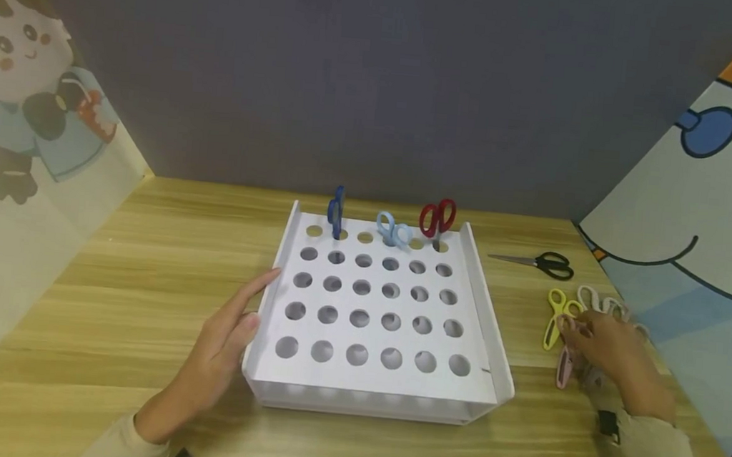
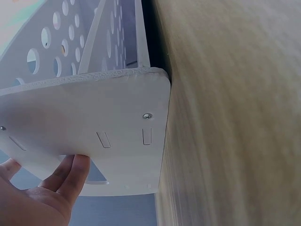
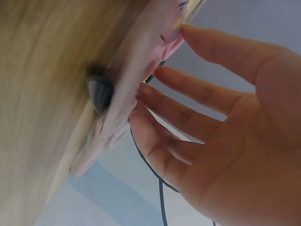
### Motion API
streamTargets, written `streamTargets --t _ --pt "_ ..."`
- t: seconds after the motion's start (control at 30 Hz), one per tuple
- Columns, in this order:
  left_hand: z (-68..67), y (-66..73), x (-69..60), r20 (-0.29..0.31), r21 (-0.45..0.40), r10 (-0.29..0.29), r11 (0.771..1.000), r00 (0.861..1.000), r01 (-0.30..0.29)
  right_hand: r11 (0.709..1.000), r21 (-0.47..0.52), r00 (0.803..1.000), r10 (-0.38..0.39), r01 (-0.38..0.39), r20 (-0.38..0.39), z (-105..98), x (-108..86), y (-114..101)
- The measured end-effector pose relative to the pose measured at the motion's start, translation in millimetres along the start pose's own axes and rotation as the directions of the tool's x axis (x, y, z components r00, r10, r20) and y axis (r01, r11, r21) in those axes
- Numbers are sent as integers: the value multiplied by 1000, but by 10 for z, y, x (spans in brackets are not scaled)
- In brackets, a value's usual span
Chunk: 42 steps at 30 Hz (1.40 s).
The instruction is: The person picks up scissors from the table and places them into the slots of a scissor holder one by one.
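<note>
A white rack [image 1: 376,301] with rows of round holes stands on the table. My left hand [image 1: 214,356] rests against its left side, fingers extended; in the left wrist view, two fingertips [image 2: 77,172] touch the side panel at a cutout. Over at the right, my right hand [image 1: 617,352] is at the handle of a pair of pink scissors [image 1: 564,366]. In the right wrist view its thumb and fingers stand apart around the pink handle [image 3: 155,61], touching or very near it. Yellow scissors [image 1: 552,329] lie just beside, and white-handled scissors [image 1: 589,298] are partly hidden behind this hand.
In the rack's back row stand dark blue scissors [image 1: 336,212], light blue scissors [image 1: 394,231] and red scissors [image 1: 438,218]. Black-handled scissors [image 1: 553,265] lie right of the rack. A grey panel [image 1: 377,86] closes off the back, with printed walls [image 1: 716,213] at the sides.
</note>
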<state>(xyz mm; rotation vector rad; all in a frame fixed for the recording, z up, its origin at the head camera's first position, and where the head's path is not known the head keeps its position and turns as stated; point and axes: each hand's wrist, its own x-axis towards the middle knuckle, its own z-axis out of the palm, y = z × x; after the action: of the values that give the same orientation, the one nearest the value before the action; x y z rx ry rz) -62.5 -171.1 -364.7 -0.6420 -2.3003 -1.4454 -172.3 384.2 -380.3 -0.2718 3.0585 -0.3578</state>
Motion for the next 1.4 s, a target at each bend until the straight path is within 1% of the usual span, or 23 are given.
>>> streamTargets --t 0.07,0.13,0.2,0.33,0.4,0.5,0.57,0.63,0.7,0.8,0.87,0.97,1.03,1.23,1.3,1.4 --pt "-2 1 2 0 3 -3 1000 1000 3 1000 9 1000 18 -19 21 9 -12 6" --pt "-4 2 3 -1 5 -5 1000 1000 5 1000 16 1000 13 -14 19 24 -18 9" --pt "-6 1 2 1 3 -4 1000 1000 4 1000 25 1000 2 -2 4 41 -21 9" --pt "-10 0 -2 1 2 -8 1000 1000 8 999 10 998 -33 33 -49 72 -12 14" --pt "-11 -1 -2 1 3 -11 1000 1000 11 999 5 997 -44 44 -61 78 -5 18" --pt "-12 -2 -5 -1 5 -6 1000 1000 6 999 12 997 -51 52 -55 77 -4 -4" --pt "-13 -2 -9 -3 14 -7 1000 1000 7 998 35 998 -52 53 -40 72 -2 -20" --pt "-13 0 -13 -5 20 -10 1000 1000 10 997 71 999 -41 42 -29 61 0 -39" --pt "-13 3 -16 -5 26 -18 1000 1000 18 995 97 999 -24 28 -42 54 2 -46" --pt "-13 6 -16 0 13 -21 1000 1000 21 993 116 996 16 -6 -89 50 -8 -48" --pt "-14 7 -18 3 2 -20 1000 1000 20 993 113 988 33 -16 -151 55 -22 -53" --pt "-13 10 -18 6 -11 -16 1000 1000 16 994 111 971 34 -8 -235 53 -35 -66" --pt "-12 11 -18 8 -20 -14 1000 1000 14 994 106 963 29 0 -270 48 -35 -75" --pt "-6 14 -12 14 -35 -12 999 1000 12 994 113 955 26 7 -296 46 -34 -94" --pt "-6 15 -11 18 -50 -11 999 1000 12 993 114 946 20 18 -322 47 -32 -96" --pt "-9 17 -10 23 -67 -15 998 1000 16 993 107 927 1 42 -375 47 -24 -99"
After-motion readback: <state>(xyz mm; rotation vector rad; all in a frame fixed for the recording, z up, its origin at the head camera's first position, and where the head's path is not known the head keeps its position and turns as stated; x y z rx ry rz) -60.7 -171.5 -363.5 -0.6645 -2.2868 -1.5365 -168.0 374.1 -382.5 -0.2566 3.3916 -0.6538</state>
